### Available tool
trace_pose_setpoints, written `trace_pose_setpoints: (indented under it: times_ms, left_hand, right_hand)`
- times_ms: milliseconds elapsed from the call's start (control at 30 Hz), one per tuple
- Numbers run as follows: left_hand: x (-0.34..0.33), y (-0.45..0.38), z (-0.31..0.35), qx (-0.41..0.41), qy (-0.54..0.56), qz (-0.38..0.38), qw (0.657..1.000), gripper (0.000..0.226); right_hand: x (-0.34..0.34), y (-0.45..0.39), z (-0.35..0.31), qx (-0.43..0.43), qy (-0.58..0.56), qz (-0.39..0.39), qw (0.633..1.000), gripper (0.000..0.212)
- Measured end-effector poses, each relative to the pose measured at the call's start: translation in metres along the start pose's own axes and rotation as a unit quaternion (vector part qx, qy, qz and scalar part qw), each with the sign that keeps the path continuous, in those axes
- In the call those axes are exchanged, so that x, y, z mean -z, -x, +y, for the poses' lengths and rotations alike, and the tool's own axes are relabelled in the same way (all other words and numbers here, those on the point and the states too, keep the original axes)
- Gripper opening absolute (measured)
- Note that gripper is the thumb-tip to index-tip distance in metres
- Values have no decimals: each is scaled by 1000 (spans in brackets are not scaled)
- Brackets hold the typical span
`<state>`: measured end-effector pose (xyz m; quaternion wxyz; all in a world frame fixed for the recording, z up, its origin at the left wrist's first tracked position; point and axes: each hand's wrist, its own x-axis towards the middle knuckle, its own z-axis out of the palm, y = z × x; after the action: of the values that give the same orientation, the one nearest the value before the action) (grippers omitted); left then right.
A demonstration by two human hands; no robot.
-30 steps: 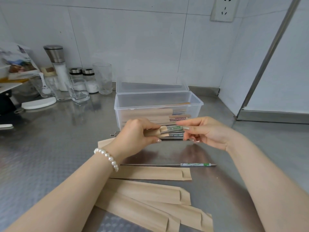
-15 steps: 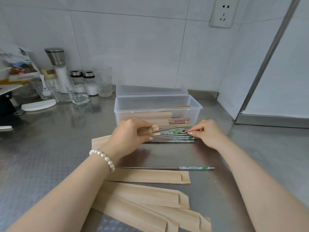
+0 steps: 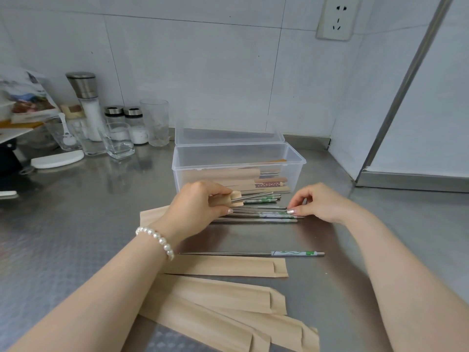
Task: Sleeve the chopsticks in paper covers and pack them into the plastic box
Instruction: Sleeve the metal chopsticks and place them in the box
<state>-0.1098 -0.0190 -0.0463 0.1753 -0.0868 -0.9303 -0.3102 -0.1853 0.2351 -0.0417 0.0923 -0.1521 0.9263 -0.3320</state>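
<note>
Just in front of the clear, rectangular plastic box (image 3: pixel 238 163), the left hand (image 3: pixel 196 208) grips a tan paper cover (image 3: pixel 236 199) with a slim steel chopstick (image 3: pixel 253 196) protruding. The right hand (image 3: pixel 318 203) pinches a chopstick end in the loose metal pile (image 3: pixel 256 215). Flat covers (image 3: pixel 225 268) lie nearer, well apart from the box.

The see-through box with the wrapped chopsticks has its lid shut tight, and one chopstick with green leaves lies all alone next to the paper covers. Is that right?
Not quite. The head view shows the plastic box open: its lid is swung back behind it, toward the wall. The rest holds: wrapped chopsticks lie inside, and the lone chopstick with green leaves lies by itself beside the paper covers.
</note>
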Motion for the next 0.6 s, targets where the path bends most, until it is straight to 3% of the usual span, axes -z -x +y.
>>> trace_pose_setpoints:
  times_ms: [100,400,500,600]
  left_hand:
    - [-1,1,0,-2,5,-12,1000,36]
    - [-6,2,2,-6,-9,-28,1000,38]
    - [-5,2,2,-7,-16,-29,999,38]
    - [-4,2,1,-1,-12,-30,999,38]
  right_hand:
    - [1,0,-4,-20,42,-59,997,9]
    - [0,1,-9,-26,153,-97,983,21]
    - [-1,3,-7,-13,80,-71,994,19]
    - [2,6,-4,16,-65,27,997,17]
